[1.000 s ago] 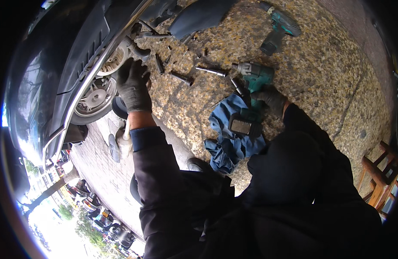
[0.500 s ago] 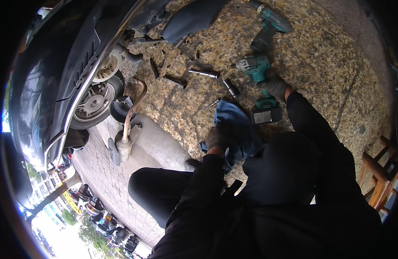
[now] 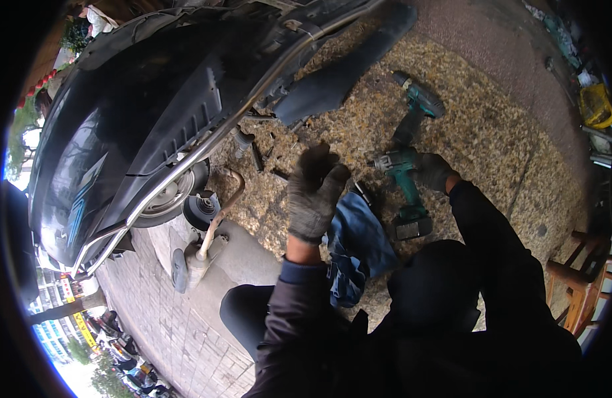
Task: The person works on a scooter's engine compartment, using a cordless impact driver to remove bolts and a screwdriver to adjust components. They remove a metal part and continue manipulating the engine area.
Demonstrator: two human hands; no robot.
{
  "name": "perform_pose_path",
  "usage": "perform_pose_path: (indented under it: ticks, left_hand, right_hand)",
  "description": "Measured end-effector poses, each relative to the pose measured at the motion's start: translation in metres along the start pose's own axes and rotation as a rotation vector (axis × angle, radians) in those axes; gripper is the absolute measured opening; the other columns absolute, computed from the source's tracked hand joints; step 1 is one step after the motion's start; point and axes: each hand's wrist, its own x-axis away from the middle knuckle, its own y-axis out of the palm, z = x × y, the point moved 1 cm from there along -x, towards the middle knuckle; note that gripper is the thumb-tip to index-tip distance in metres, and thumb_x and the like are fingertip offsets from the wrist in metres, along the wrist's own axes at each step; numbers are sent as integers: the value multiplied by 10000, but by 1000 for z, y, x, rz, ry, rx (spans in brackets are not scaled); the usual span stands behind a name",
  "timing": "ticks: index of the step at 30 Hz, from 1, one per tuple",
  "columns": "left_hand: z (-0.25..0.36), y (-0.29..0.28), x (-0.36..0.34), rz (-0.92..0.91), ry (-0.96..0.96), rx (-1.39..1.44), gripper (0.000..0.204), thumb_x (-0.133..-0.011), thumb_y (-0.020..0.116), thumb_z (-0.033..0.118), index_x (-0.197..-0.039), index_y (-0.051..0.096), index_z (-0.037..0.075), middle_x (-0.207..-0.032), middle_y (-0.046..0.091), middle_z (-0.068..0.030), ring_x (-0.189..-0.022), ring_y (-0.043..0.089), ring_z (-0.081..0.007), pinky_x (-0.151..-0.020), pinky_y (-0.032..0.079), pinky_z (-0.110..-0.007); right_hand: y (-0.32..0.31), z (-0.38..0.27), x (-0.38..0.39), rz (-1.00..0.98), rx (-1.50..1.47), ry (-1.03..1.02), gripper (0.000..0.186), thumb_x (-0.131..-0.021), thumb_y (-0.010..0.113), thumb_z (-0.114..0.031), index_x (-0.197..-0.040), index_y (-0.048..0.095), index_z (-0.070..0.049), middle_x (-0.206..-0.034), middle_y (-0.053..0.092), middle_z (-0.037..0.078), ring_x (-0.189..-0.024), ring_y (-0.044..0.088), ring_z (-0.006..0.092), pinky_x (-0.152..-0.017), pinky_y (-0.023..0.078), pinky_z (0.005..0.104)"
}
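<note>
Currently right hand [image 3: 433,172] grips green driver [image 3: 407,189], wide ground [image 3: 492,142] toward wooden stool [image 3: 566,274].

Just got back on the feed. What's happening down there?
The person's gloved right hand has its grip on a teal power driver. The gloved left hand is just left of the driver's nose; whether it holds anything is unclear. A blue cloth lies nearest below it. A second teal drill lies beyond the driver. To the left are a dark vehicle and a curved exhaust pipe.
</note>
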Motion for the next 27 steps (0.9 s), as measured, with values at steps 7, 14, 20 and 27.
perform_pose_path:
  ticks: [7,14,20,27]
  left_hand:
    - [205,36,-24,-478,760,-154,564,-872,690,108,-1376,451,21,-1234,599,-152,-1055,623,-205,-888,546,-316]
    - [250,-4,-28,-219,695,-169,537,-872,688,97,-1358,474,18,-1240,600,-158,-1073,619,-217,-907,534,-324]
    - [285,-15,-30,-90,691,-114,513,-872,686,88,-1342,494,16,-1245,600,-163,-1089,616,-228,-924,523,-330]
    - [302,-33,-41,-128,828,-361,487,-872,684,78,-1324,516,13,-1252,601,-169,-1107,611,-240,-943,511,-338]
  right_hand:
    - [-48,-135,4,8,398,-216,295,-924,624,-325,-1003,576,-44,-876,597,126,-838,584,283,-781,482,436]
    - [-36,-232,60,19,572,-372,396,-857,677,-405,-939,565,-34,-845,603,85,-830,627,291,-776,497,435]
    - [7,-265,83,-81,116,-334,281,-898,661,-293,-800,533,-63,-705,502,38,-703,553,211,-721,484,393]
    - [-12,-246,53,-37,454,-253,329,-844,673,-337,-936,629,-24,-790,654,174,-745,644,320,-742,512,417]
